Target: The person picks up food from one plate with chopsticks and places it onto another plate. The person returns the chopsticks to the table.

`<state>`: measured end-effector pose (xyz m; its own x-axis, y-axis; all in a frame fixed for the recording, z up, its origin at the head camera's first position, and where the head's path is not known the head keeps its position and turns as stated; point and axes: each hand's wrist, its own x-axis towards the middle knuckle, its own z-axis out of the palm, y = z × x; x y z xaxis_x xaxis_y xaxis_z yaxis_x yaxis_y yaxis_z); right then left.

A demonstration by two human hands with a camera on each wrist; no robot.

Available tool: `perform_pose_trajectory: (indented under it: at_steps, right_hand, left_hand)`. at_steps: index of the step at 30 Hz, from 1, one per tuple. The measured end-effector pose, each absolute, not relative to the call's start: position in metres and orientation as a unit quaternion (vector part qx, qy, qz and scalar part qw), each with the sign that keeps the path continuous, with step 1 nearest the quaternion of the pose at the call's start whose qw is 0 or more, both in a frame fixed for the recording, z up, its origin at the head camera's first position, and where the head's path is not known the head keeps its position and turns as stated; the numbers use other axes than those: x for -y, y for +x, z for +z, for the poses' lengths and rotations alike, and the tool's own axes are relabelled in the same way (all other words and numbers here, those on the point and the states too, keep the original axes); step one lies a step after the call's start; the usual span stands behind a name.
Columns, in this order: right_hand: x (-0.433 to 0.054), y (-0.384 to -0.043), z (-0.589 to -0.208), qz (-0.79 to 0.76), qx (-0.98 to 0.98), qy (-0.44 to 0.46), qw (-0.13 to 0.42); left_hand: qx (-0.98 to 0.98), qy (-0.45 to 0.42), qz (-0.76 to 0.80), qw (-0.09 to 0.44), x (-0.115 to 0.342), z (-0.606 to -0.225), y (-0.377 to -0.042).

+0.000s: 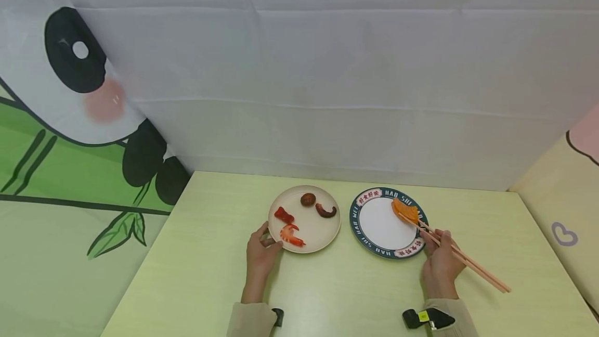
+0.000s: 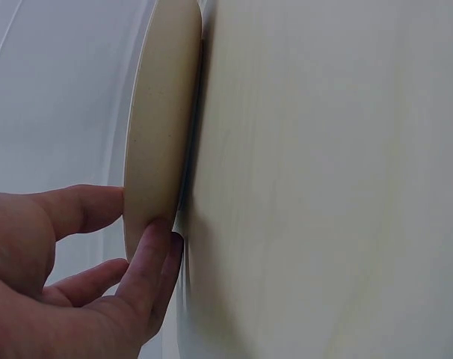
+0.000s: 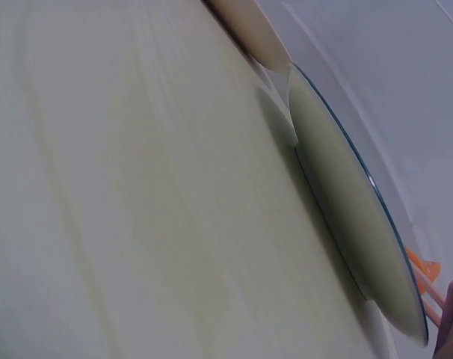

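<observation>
At the rim of a beige plate point(image 1: 323, 241), my left hand point(image 1: 262, 254) grips the edge, with fingers on its outer wall in the left wrist view. On that plate lie a shrimp point(image 1: 292, 235), a red food piece point(image 1: 283, 215), a round brown piece point(image 1: 308, 199) and a dark curved piece point(image 1: 326, 211). My right hand point(image 1: 441, 261) holds a pair of chopsticks point(image 1: 477, 269). Their tips touch an orange, crescent-like food piece point(image 1: 405, 211) over the right side of a white plate with a dark teal lettered rim point(image 1: 362, 233). Whether it is lifted, I cannot tell.
Both plates stand side by side on a pale yellow-green table point(image 1: 327, 290). Behind the table's far edge hangs a white creased cloth point(image 1: 351, 92). A printed cartoon panel point(image 1: 56, 170) is at the left. Each wrist carries a black camera strap point(image 1: 432, 319).
</observation>
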<state>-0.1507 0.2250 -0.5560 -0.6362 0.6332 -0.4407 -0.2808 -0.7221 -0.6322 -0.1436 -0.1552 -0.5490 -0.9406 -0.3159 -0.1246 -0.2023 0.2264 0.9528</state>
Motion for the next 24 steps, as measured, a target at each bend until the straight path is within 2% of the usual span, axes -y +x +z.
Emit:
perform_pose_trajectory:
  at_steps: [24]
  right_hand:
    - [-0.2229,-0.1463,-0.5582,0.850,0.309,-0.356,0.236]
  left_hand:
    - [0.786,0.163,-0.594,0.057,0.1561,-0.5519,-0.1451]
